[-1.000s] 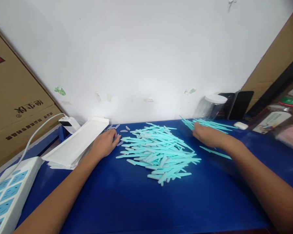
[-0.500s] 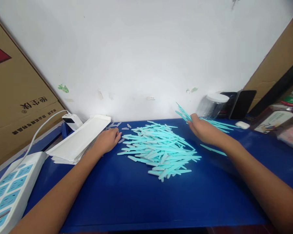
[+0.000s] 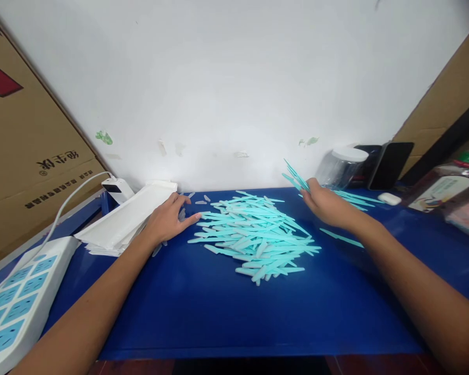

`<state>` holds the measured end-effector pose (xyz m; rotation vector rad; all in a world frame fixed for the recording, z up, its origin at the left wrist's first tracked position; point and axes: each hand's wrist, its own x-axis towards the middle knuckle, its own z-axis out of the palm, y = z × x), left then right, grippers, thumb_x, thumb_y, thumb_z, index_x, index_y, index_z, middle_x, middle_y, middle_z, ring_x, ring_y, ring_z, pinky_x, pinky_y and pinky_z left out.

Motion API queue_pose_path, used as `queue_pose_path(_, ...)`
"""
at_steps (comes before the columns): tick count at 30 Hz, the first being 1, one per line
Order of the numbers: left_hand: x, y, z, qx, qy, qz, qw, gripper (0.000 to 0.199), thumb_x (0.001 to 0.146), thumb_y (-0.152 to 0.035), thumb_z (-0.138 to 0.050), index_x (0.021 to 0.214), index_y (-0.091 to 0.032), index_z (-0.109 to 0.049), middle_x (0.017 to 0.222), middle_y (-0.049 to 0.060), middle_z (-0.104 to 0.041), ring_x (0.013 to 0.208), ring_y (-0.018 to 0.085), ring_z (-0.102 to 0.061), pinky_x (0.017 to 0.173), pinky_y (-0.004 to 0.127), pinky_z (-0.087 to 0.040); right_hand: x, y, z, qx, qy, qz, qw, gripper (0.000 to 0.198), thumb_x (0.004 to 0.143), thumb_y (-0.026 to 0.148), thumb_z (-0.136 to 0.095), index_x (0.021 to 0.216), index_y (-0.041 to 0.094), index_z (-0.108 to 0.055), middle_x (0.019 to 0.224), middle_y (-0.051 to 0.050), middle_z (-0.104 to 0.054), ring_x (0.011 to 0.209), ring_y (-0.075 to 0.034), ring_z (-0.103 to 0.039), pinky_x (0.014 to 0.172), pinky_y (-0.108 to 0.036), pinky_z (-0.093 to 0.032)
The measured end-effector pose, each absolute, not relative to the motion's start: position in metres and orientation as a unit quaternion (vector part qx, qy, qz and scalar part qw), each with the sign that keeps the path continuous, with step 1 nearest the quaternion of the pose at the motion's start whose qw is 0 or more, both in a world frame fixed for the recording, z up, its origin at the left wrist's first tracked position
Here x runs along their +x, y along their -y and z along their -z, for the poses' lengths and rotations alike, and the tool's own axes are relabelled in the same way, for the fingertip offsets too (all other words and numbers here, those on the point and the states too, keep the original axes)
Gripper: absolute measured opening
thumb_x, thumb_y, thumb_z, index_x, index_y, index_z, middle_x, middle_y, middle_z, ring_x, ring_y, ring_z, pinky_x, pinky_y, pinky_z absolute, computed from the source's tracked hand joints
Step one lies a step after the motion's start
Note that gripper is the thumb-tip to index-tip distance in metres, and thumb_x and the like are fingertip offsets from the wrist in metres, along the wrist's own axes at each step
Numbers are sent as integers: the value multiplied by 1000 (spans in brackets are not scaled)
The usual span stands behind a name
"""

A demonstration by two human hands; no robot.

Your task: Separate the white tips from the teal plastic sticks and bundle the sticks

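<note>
A heap of turquoise eyebrow razors (image 3: 258, 234), many with pale translucent covers on one end, spreads over the blue table. At the heap's left edge is my left hand (image 3: 168, 217), its thumb and forefinger spread apart and the thumb tip by the outermost razors. Small translucent blade caps (image 3: 200, 202) lie loose just beyond and around that hand. My right hand (image 3: 325, 204), raised behind the right side of the heap, is closed around a small bunch of razors (image 3: 296, 176) whose thin ends point up and left. One single razor (image 3: 341, 238) lies under the right wrist.
More razors (image 3: 355, 199) lie behind my right hand, near a lidded clear jar (image 3: 342, 166), a white case (image 3: 390, 198), a phone (image 3: 391, 165) and a bottle (image 3: 440, 187). White trays or envelopes (image 3: 121, 219) and a power strip (image 3: 23, 297) occupy the left.
My left hand has opened from a closed pinch, its thumb and forefinger now spread beside the heap. The right hand keeps its bunch of razors nearly in place. The view has shifted slightly.
</note>
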<state>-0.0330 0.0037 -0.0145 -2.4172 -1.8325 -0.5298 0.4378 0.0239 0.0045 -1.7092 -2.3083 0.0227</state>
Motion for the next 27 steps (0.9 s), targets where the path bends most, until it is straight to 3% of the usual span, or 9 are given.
queue_pose_path(4, -41, -5, 13, -801, 577, 156, -7, 65, 95, -76, -58, 136, -25, -61, 129, 11, -59, 110, 32, -66, 90, 41, -53, 438, -24, -6, -594, 794, -9, 132, 27, 110, 44, -29, 111, 19, -40, 70, -6, -58, 56, -25, -51, 56, -35, -31)
queue_pose_path(9, -58, -9, 9, -816, 556, 158, -34, 49, 98, -68, -59, 125, -29, -69, 124, 10, -61, 123, 34, -57, 106, 49, -48, 441, -25, -5, -593, 794, -10, 132, 27, 110, 44, -28, 112, 20, -40, 68, -5, -58, 56, -26, -52, 56, -35, -31)
queue_pose_path(14, -53, -11, 11, -819, 530, 203, -86, 41, 96, -64, -65, 114, -29, -76, 131, 8, -61, 132, 32, -56, 118, 50, -43, 442, -27, -3, -596, 792, -14, 132, 27, 110, 44, -27, 111, 20, -39, 69, -5, -56, 57, -26, -51, 57, -36, -31)
queue_pose_path(21, -49, -11, 8, -815, 535, 206, -83, 34, 93, -56, -67, 88, -26, -79, 128, 10, -66, 131, 35, -58, 119, 56, -44, 440, -25, -5, -598, 790, -26, 133, 25, 109, 45, -29, 108, 21, -39, 69, -4, -55, 56, -25, -51, 57, -36, -32)
queue_pose_path(27, -63, -7, -9, -818, 543, 158, -107, 34, 89, -64, -72, 96, -32, -84, 132, 7, -69, 129, 37, -59, 115, 60, -47, 443, -27, -3, -598, 789, -24, 141, 22, 110, 44, -30, 105, 23, -37, 65, -1, -51, 56, -25, -51, 57, -36, -31)
